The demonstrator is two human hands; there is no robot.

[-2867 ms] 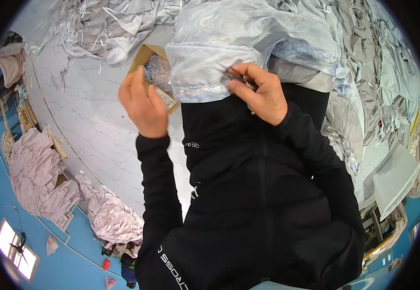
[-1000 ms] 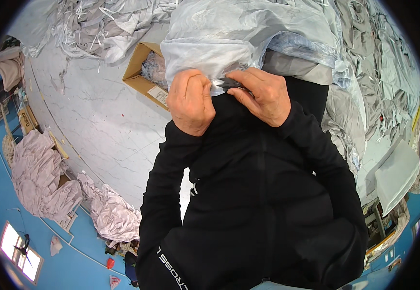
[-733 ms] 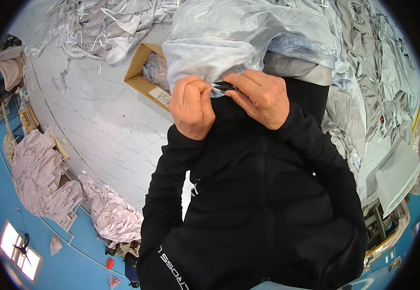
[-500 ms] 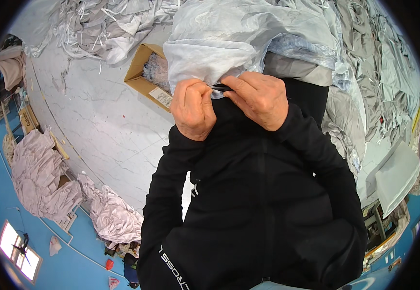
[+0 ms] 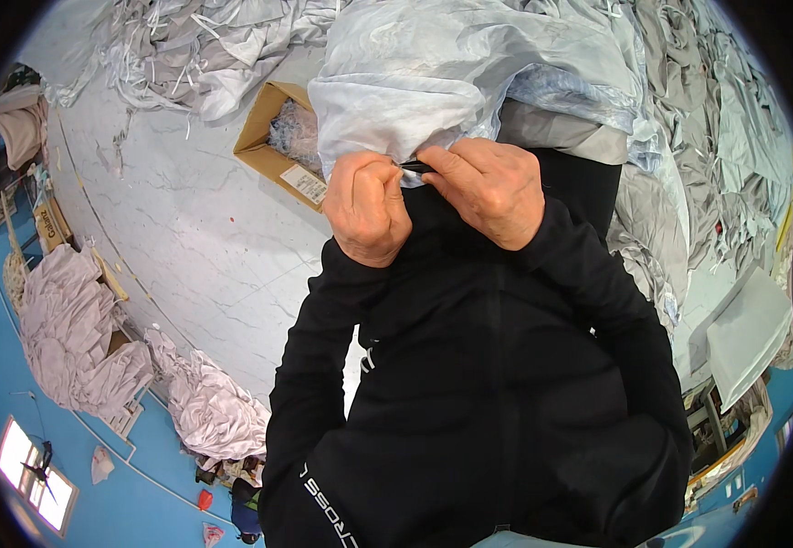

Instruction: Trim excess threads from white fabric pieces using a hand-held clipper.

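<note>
Pale blue-grey fabric (image 5: 405, 105) lies in a loose heap over my lap, its near edge reaching my fingers. My left hand (image 5: 369, 210) is closed in a pinch at that edge. Close beside it, my right hand (image 5: 490, 194) grips a slim black tool (image 5: 417, 167) between thumb and fingers. The tool points left toward the pinched cloth; most of it is hidden by my fingers, so its exact kind does not show.
An open cardboard box (image 5: 264, 164) with clear plastic packing inside stands on the marbled white floor (image 5: 186, 219) to the left. Grey fabric piles lie at the back (image 5: 204, 55) and along the right (image 5: 679, 155). Pinkish cloth heaps (image 5: 77, 329) line the left wall.
Both hands stay together at the fabric edge with the black tool between them. My left hand has turned very slightly and shifted a little to the right.
</note>
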